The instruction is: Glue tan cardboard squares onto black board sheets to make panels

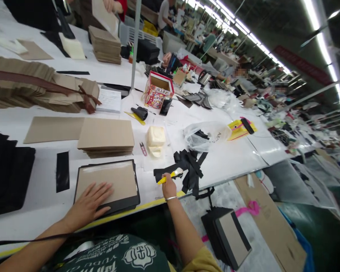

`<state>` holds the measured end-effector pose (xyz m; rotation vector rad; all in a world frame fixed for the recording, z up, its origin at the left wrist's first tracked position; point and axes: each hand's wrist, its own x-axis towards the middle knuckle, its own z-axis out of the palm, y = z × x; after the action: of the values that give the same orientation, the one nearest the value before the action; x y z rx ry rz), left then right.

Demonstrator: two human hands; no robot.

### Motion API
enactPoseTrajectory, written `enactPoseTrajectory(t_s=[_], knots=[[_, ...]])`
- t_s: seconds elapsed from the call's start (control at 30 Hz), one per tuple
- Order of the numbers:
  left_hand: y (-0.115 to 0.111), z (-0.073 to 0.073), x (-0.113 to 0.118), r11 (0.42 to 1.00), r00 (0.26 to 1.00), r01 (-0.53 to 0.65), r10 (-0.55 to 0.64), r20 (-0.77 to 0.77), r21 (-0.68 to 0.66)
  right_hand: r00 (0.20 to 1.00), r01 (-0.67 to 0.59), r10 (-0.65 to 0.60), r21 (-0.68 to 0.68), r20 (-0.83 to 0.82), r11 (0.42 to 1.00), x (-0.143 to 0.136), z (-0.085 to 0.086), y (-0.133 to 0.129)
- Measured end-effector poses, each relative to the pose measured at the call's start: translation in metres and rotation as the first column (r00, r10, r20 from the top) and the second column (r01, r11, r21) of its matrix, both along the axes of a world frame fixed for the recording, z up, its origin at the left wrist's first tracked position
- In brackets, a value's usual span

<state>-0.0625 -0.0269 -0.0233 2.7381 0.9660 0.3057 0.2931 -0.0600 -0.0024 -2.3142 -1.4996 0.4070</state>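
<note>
My left hand lies flat, fingers spread, on a beige cardboard panel. Beneath the panel a slightly larger black sheet shows as a dark border. Over the black fabric strips, my right hand is closed around a yellow-handled brush with a pale end. Left of those strips stands a cream-coloured tub, its contents hard to make out. Small red-handled thread snips lie between the tub and a stack of cardboard panels.
Black pieces are piled at the far left, near a black strip. Further back are a bundle of brown boards, a red patterned box and a plastic bag. A metal pole rises behind; a co-worker's hand shows above.
</note>
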Motion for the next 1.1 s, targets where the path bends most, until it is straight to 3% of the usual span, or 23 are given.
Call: enactPoseTrajectory(t_s=[0.1, 0.17, 0.23, 0.33, 0.7, 0.83, 0.93, 1.0, 1.03, 1.1], knots=[[-0.001, 0.0, 0.001, 1.0, 1.0, 0.004, -0.004, -0.008, 0.012, 0.976, -0.044, 0.054, -0.05, 0.21, 0.998, -0.01, -0.043, -0.008], [-0.001, 0.0, 0.002, 1.0, 1.0, 0.005, -0.005, -0.014, 0.024, 0.97, -0.03, 0.041, -0.047, 0.239, 0.998, -0.015, -0.062, -0.01], [-0.001, 0.0, 0.002, 1.0, 1.0, -0.003, 0.003, -0.013, 0.023, 0.979, -0.017, 0.023, -0.034, 0.204, 0.999, -0.014, -0.07, -0.011], [0.0, 0.002, 0.003, 1.0, 1.0, -0.014, 0.014, -0.013, -0.006, 0.989, 0.002, 0.0, -0.015, 0.146, 1.0, -0.006, -0.066, -0.013], [0.005, 0.008, -0.003, 0.996, 0.998, -0.02, 0.025, 0.057, -0.085, 0.98, 0.14, -0.122, 0.107, -0.156, 0.984, 0.004, -0.003, -0.008], [0.019, 0.033, 0.013, 0.957, 0.959, -0.13, 0.188, 0.213, -0.26, 0.929, 0.104, -0.015, 0.222, -0.37, 0.97, -0.017, 0.036, 0.004], [0.027, 0.065, 0.045, 0.89, 0.873, -0.125, 0.309, 0.379, -0.438, 0.797, 0.023, 0.135, 0.252, -0.589, 0.967, -0.048, 0.073, 0.013], [0.028, 0.084, 0.067, 0.819, 0.824, -0.031, 0.346, 0.449, -0.573, 0.709, -0.055, 0.223, 0.262, -0.669, 0.963, -0.07, 0.094, 0.017], [0.026, 0.09, 0.077, 0.761, 0.811, 0.041, 0.353, 0.467, -0.647, 0.686, -0.093, 0.263, 0.276, -0.678, 0.957, -0.079, 0.103, 0.018], [0.021, 0.096, 0.087, 0.559, 0.828, 0.206, 0.339, 0.447, -0.804, 0.705, -0.143, 0.325, 0.323, -0.63, 0.936, -0.092, 0.115, 0.021]])
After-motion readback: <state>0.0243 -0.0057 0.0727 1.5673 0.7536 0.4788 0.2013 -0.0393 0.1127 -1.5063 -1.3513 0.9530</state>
